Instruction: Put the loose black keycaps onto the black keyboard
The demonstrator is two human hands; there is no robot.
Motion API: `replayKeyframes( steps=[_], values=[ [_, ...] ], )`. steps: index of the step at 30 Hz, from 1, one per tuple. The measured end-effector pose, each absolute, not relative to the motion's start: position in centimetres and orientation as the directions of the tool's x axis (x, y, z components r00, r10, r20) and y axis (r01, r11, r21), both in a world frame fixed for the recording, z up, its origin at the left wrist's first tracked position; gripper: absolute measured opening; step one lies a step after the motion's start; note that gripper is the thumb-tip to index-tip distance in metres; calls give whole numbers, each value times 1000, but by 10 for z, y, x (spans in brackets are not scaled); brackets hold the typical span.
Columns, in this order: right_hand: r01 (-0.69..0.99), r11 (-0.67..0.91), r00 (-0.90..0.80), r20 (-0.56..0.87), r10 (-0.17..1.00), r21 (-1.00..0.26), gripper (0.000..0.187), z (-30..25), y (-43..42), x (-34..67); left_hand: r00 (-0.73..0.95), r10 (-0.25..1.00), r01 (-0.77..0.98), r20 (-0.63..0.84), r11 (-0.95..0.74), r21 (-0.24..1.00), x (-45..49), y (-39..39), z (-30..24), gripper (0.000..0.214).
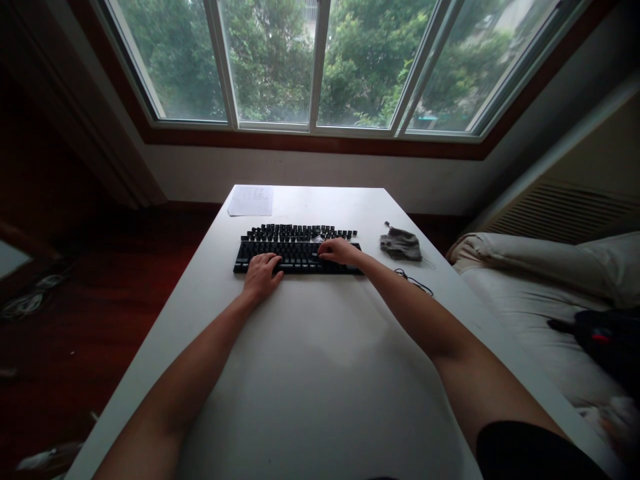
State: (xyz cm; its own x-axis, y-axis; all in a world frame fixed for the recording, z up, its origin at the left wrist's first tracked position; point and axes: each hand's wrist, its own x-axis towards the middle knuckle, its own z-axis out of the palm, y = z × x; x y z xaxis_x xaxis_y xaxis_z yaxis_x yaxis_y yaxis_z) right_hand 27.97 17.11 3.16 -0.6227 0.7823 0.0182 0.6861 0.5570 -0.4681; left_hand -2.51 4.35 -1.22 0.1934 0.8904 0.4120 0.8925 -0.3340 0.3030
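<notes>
A black keyboard (299, 268) lies across the white table in front of me. My left hand (263, 275) rests on its left front part, with the fingers stretched out over the keys and the thumb at the front edge. Over the right half of the keyboard is my right hand (340, 251), its fingertips pinched together close to the keys. Whatever those fingertips hold, if anything, is too small to make out. Behind the keyboard, loose black keycaps (285, 233) stand in uneven rows. A small whitish item (319, 239) lies among them near my right fingers.
On the white table (310, 347), a sheet of paper (251, 201) lies at the far left. To the right are a grey cloth pouch (401, 244) and a black cable (415, 283). A cream sofa (520, 287) stands beside the table, and a window (315, 67) is beyond it.
</notes>
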Motion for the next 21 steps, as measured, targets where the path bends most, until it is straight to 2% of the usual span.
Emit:
replayKeyframes(
  steps=[5, 11, 15, 21],
  values=[
    [699, 605, -643, 35, 765, -381, 9, 35, 165, 273, 201, 885, 893, 421, -341, 292, -25, 44, -12, 44],
    [676, 723, -725, 46, 687, -139, 6, 43, 158, 265, 207, 873, 891, 442, -355, 284, -26, 44, -14, 44],
    [670, 736, -731, 91, 677, -97, 10, 42, 151, 265, 233, 847, 892, 478, -382, 241, -17, 39, -9, 43],
    [735, 671, -619, 310, 722, -95, 30, 24, 118, 274, 466, 781, 800, 415, -573, 180, 13, 36, -3, 49]
  ],
)
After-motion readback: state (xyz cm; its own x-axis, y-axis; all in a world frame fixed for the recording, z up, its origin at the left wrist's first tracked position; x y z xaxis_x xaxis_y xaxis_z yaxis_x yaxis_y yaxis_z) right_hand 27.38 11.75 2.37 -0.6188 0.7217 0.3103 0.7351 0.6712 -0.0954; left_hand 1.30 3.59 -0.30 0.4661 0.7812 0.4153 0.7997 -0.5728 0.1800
